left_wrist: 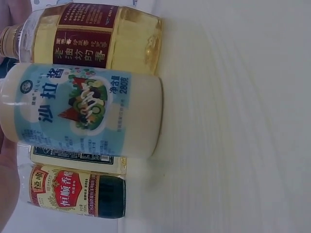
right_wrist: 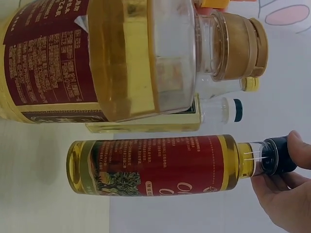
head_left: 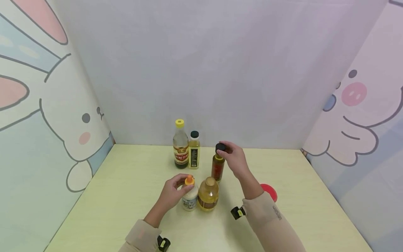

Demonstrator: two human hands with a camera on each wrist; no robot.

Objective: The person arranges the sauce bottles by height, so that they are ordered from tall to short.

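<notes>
My left hand (head_left: 172, 191) has its thumb and fingers around the orange-capped top of a salad dressing bottle (head_left: 190, 202), white with a blue label. In the left wrist view that dressing bottle (left_wrist: 82, 109) stands upright, the hand mostly cut off. My right hand (head_left: 236, 159) pinches the black cap of an olive oil bottle (head_left: 217, 168) with a red label. The right wrist view shows thumb and fingers on that cap, the olive oil bottle (right_wrist: 155, 167) upright; whether its base touches the table I cannot tell. Between the hands stands a wide cooking oil bottle (head_left: 208, 196) with a tan cap.
Behind, a yellow-capped vinegar bottle (head_left: 181, 148) and a square, black-capped bottle of yellow oil (head_left: 194, 152) stand side by side. A red round object (head_left: 269, 192) is partly covered by the right sleeve. Pale walls enclose the light table (head_left: 135, 182) at back and sides.
</notes>
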